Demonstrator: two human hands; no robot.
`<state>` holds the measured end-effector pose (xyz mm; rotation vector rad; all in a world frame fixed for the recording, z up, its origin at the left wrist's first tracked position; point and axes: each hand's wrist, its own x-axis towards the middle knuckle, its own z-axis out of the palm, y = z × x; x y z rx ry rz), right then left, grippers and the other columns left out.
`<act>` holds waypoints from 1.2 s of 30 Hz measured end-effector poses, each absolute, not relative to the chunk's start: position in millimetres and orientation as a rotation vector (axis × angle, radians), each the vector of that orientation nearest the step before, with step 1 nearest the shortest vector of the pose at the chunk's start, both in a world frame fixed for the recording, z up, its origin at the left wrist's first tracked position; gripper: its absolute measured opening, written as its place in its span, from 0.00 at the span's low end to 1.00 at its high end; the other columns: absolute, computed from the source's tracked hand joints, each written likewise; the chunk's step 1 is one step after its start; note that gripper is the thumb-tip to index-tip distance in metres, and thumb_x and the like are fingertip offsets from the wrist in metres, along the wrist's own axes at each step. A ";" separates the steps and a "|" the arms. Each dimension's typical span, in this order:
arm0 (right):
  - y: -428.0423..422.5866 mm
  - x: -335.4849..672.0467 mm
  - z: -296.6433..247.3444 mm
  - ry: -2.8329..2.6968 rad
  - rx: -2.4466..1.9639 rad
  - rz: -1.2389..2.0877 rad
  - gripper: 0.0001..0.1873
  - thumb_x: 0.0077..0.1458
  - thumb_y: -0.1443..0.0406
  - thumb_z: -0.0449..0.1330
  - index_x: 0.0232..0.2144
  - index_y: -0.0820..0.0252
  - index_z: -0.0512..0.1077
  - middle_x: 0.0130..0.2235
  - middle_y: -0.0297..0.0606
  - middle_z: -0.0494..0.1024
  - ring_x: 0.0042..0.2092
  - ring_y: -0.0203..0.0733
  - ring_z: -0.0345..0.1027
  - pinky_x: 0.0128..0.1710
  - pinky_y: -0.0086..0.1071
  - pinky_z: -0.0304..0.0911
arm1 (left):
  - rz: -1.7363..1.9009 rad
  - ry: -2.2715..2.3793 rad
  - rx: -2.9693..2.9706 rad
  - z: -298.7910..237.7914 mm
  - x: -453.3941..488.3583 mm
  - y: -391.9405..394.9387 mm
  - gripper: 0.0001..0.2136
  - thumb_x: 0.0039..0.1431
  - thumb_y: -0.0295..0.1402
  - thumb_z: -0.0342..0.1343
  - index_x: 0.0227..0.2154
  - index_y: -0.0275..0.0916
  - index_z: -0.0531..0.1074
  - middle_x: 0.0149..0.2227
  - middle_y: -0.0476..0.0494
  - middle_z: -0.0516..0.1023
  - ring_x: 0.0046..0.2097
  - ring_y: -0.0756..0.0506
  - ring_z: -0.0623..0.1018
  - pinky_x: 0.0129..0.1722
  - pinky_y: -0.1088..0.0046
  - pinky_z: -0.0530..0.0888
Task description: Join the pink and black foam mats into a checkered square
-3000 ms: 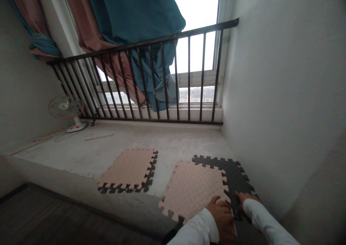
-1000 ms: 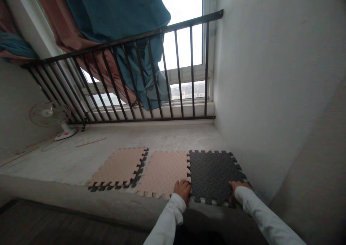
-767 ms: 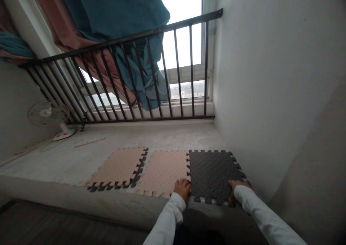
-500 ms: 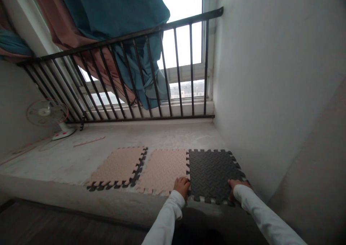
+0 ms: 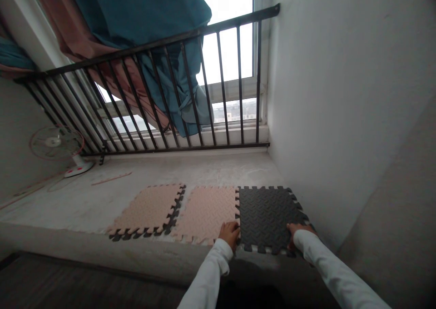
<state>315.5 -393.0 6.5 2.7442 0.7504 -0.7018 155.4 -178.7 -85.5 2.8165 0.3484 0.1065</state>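
Note:
Three foam puzzle tiles lie in a row on the raised concrete ledge (image 5: 85,200). A pink tile on a black one (image 5: 146,209) is at the left, a second pink tile (image 5: 206,209) is in the middle, and a black tile (image 5: 267,211) is at the right. The middle and right tiles meet at a toothed seam. My left hand (image 5: 230,233) rests with curled fingers on the near end of that seam, at the pink tile's corner. My right hand (image 5: 297,231) lies flat on the black tile's near right corner, close to the wall.
A dark metal railing (image 5: 163,95) stands in front of the window, with teal and pink curtains (image 5: 146,22) hanging over it. A small fan (image 5: 56,147) and a thin stick (image 5: 111,178) are at the ledge's far left. The right wall (image 5: 340,118) is close by, and dark floor (image 5: 68,286) lies below.
Three seconds ago the pink tile lay tilted over the black one under both hands; now it lies flat to its left, edges meeting. Over the last second the hands have barely moved.

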 end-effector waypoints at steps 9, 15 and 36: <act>-395.4 318.8 1.7 0.721 2.772 -0.706 0.39 0.22 0.61 0.66 0.44 0.51 0.66 0.49 0.43 0.70 0.51 0.56 0.59 0.44 0.44 0.60 | -0.151 0.373 2.776 -58.7 147.8 -187.3 0.21 0.53 0.28 0.42 0.51 0.46 0.60 0.58 0.49 0.57 0.59 0.46 0.55 0.57 0.52 0.49; -394.9 317.1 1.5 0.708 2.777 -0.699 0.39 0.22 0.61 0.66 0.45 0.54 0.66 0.48 0.44 0.70 0.52 0.56 0.59 0.46 0.43 0.58 | -0.116 0.274 2.875 -61.0 132.6 -193.3 0.24 0.57 0.43 0.33 0.57 0.44 0.46 0.61 0.50 0.47 0.61 0.46 0.50 0.58 0.54 0.48; -393.6 308.6 14.5 0.694 2.761 -0.731 0.46 0.23 0.61 0.66 0.51 0.56 0.60 0.51 0.46 0.67 0.54 0.56 0.55 0.46 0.44 0.58 | -0.181 0.921 2.772 -30.4 203.3 -210.4 0.23 0.55 0.34 0.42 0.54 0.37 0.53 0.53 0.37 0.63 0.54 0.41 0.61 0.47 0.56 0.64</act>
